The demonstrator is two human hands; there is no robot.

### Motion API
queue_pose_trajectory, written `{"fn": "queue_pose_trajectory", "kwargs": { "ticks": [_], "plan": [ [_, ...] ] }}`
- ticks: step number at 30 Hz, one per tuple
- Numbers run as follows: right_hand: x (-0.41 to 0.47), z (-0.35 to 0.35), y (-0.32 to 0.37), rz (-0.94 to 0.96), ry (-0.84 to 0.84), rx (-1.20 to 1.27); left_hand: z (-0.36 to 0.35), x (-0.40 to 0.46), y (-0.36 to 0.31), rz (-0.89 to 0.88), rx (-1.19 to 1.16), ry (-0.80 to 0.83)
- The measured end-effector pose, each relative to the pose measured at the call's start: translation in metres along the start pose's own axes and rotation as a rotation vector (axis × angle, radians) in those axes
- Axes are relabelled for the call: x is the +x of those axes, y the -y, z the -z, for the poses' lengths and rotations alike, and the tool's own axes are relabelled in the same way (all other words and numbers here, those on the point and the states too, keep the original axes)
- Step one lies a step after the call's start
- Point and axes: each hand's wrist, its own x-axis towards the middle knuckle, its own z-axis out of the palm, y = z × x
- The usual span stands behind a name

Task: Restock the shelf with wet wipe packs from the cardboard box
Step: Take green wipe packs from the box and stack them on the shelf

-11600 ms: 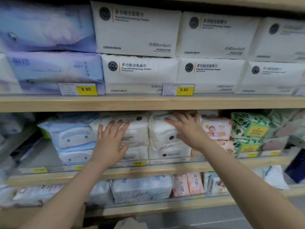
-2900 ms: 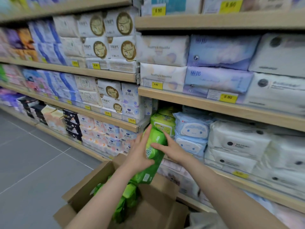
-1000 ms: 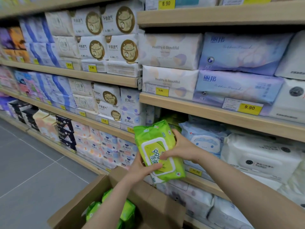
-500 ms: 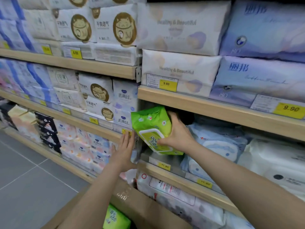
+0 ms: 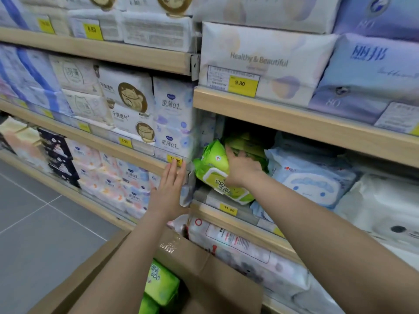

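Note:
My right hand grips a green wet wipe pack and holds it tilted at the left end of the middle shelf, in front of other green packs further back. My left hand is open, fingers straight, flat against the shelf divider beside the pack and holding nothing. Below, the open cardboard box shows more green packs inside.
Light blue wipe packs lie right of the green pack, white packs further right. Tissue packs fill the shelf above. Sanitary pad packs crowd the left shelving. Grey tiled floor lies at lower left.
My right hand has pushed the green pack deeper onto the shelf. My left hand let go of it and now rests open against the divider. The view has moved closer to the shelf.

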Motion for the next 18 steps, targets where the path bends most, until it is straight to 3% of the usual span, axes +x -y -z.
{"fn": "queue_pose_trajectory", "kwargs": {
  "ticks": [8,14,18],
  "plan": [
    [0.016,0.008,-0.008,0.037,0.149,0.026,-0.002,0.000,-0.001,-0.022,-0.020,-0.037],
    [0.008,-0.003,-0.003,0.252,-0.072,0.176,-0.004,0.001,0.000,-0.053,-0.037,-0.060],
    [0.008,-0.002,-0.011,0.269,-0.012,0.118,-0.002,0.001,0.001,-0.033,-0.013,-0.042]
  ]
}}
